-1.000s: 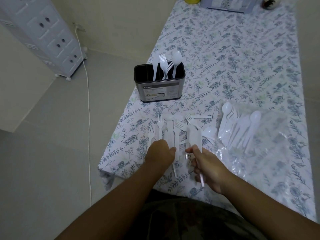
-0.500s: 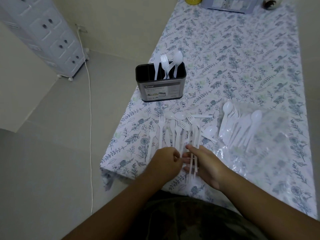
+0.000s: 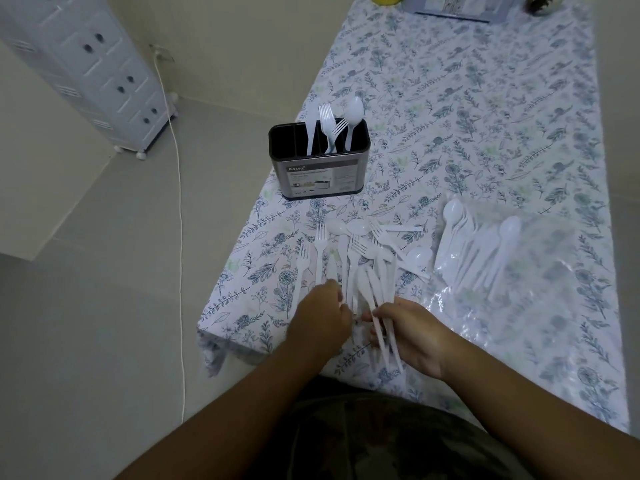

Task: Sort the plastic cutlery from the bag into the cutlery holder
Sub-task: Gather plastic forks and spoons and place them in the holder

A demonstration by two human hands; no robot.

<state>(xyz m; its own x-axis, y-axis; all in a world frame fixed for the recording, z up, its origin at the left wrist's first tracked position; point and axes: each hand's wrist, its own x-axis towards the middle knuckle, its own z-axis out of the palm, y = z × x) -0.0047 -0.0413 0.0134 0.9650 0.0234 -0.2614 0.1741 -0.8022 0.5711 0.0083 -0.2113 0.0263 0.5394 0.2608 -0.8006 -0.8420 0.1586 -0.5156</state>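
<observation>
Knives (image 3: 377, 306) now in right hand (image 3: 412, 337)

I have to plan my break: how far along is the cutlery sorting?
Early. Done: a few pieces stand in the cutlery holder. In hand: the right hand grips a bundle of white cutlery; the left hand picks at the loose pile. Left: that pile and the spoons in the bag.

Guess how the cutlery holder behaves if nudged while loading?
The holder looks like metal with a wide flat base, so it probably slides on the tablecloth rather than tips. It stands near the table edge, so a leftward push seems risky.
</observation>
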